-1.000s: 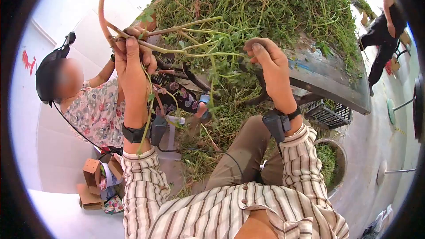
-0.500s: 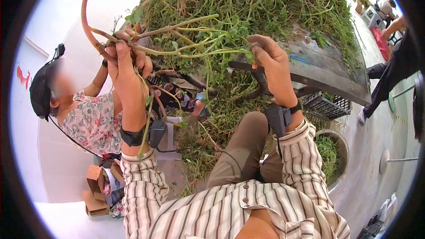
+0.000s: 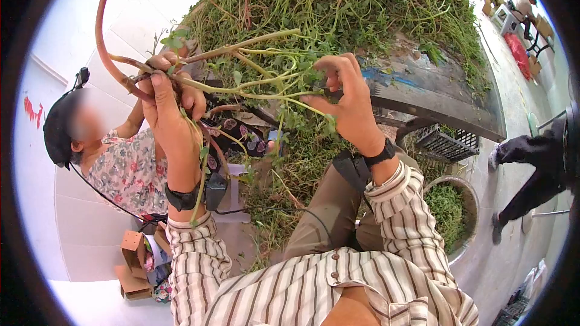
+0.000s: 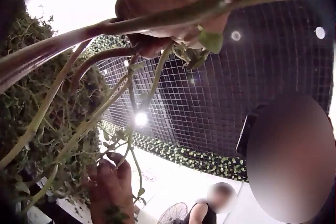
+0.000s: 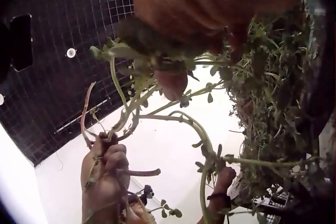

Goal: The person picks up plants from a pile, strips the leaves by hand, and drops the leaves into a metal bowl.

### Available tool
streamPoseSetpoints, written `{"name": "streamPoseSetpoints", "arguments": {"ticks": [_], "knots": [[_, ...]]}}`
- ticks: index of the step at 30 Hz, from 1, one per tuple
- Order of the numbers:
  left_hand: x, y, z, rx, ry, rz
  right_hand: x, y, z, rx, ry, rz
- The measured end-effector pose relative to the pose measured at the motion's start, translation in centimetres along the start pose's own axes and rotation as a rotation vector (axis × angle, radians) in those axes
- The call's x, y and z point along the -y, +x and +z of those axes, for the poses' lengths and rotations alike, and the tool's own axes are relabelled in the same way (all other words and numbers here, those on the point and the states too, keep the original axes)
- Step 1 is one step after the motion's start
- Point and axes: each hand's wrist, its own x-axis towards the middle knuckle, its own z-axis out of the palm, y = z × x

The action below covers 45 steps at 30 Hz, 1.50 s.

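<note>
In the head view my left hand (image 3: 175, 115) grips a branching plant stem (image 3: 211, 85) near its thick brown base, with the thumb laid along it. Thin leafy shoots spread from that grip to the right, and one long sprig hangs down past the wrist. My right hand (image 3: 355, 108) is around the leafy tips, its thumb and bent fingers standing apart. The right wrist view has leaves right at the right thumb (image 5: 171, 83), while the left hand (image 5: 105, 182) holds the stems lower down.
A large heap of green cuttings (image 3: 338, 12) covers the table (image 3: 435, 105). Beneath it are a black crate (image 3: 447, 145) and a round tub (image 3: 471, 205) of greens. A seated person (image 3: 124, 169) is at the left, and another person's legs (image 3: 531, 163) show at the right.
My right hand has shifted left and inward along the shoots, its thumb and fingers spreading from the tip. My left hand has moved slightly left and down with the stem.
</note>
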Motion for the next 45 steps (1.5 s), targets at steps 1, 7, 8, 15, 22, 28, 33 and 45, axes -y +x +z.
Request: {"name": "streamPoseSetpoints", "arguments": {"ticks": [1, 7, 8, 15, 22, 28, 33, 45], "knots": [[-0.1, 0.0, 0.0, 0.004, -0.007, 0.012, 0.1, -0.1, 0.0, 0.000, 0.000, 0.000], [0.2, 0.3, -0.4, 0.007, -0.041, 0.007, -1.3, -0.2, 0.2, 0.067, -0.050, -0.204], [0.3, 0.3, -0.3, -0.010, -0.037, 0.007, -1.4, -0.3, 0.2, 0.083, -0.069, -0.234], [0.8, 0.8, -0.6, -0.024, -0.005, 0.010, -1.3, -1.3, 0.1, 0.203, 0.242, 0.066], [1.3, -0.1, 0.2, -0.060, 0.077, 0.002, -1.2, -1.3, 0.0, 0.131, 0.090, 0.067], [0.7, 0.6, -0.1, -0.107, 0.050, 0.027, -3.8, -1.7, -1.1, 0.076, 0.266, 0.281], [0.3, 0.4, -0.7, -0.029, 0.000, 0.005, -2.3, -0.7, -1.9, -0.180, 0.375, 0.291], [0.4, -0.1, -0.4, 0.001, -0.012, -0.003, -1.3, -0.6, -2.7, -0.030, 0.281, 0.358]]}}
